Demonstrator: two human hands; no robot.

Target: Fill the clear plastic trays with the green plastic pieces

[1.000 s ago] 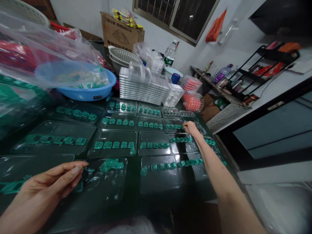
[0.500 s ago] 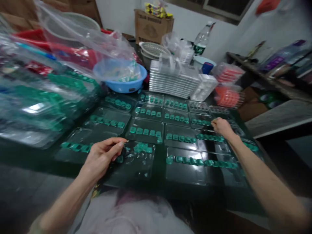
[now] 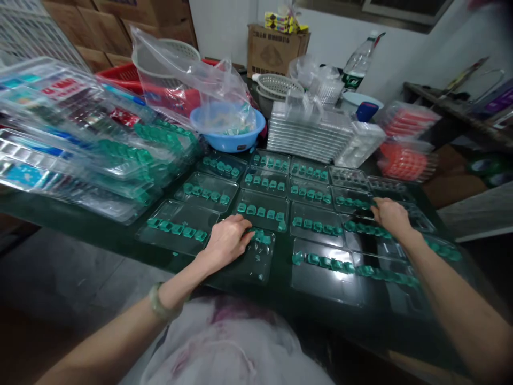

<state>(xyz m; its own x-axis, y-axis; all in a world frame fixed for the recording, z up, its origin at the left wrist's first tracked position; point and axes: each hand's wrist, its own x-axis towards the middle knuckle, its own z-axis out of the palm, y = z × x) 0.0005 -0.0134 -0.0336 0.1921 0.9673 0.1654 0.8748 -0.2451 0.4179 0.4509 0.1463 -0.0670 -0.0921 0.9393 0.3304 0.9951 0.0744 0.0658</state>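
In the head view, the left hand (image 3: 228,238) is held palm down, fingers bent nearly together over a clear tray (image 3: 246,270), beside heaped glossy green pieces (image 3: 262,237). The right hand (image 3: 393,216) is stretched forward, fingers drawn in, at the right end of a translucent green row (image 3: 351,202) aligned left to right. Whether anything is gripped by either cannot be told.

Two hands (image 3: 227,240), one bangle (image 3: 157,302), one blue basin (image 3: 232,142), over a dozen clear trays (image 3: 196,212)
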